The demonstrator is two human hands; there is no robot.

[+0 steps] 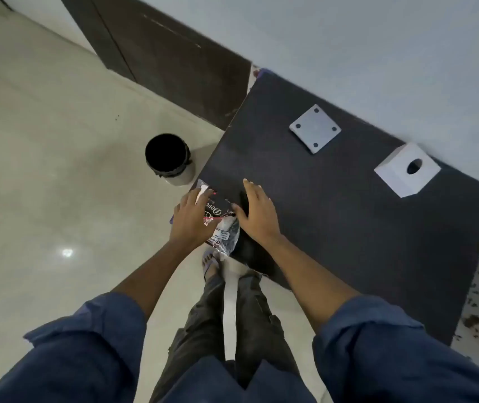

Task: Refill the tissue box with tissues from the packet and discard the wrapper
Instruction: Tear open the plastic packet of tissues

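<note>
The head camera looks down on a dark table [348,228] that stands against a pale wall. The packet [222,221] of tissues lies at the near left corner of the table, and its clear plastic end hangs a little over the near edge. The packet is dark with white printed letters.

The left hand [193,219] lies on the left part of the packet, at the left edge of the table. Its fingers are bent over the plastic and the thumb touches the packet from the near side, so it seems to hold it. The right hand [257,212] rests beside the right side of the packet. Its fingers are nearly straight and spread, flat on the table, and only the thumb touches the packet; it grips nothing.

The white tissue box [407,170], with a round hole on top, stands near the far right edge of the table, close to the wall and well apart from the hands. A flat grey square plate [315,128] with four holes lies near the far edge, to the left of the box.

On the pale floor [43,170], just beside the left edge of the table, stands a bin [171,159] with a black bag inside
</note>
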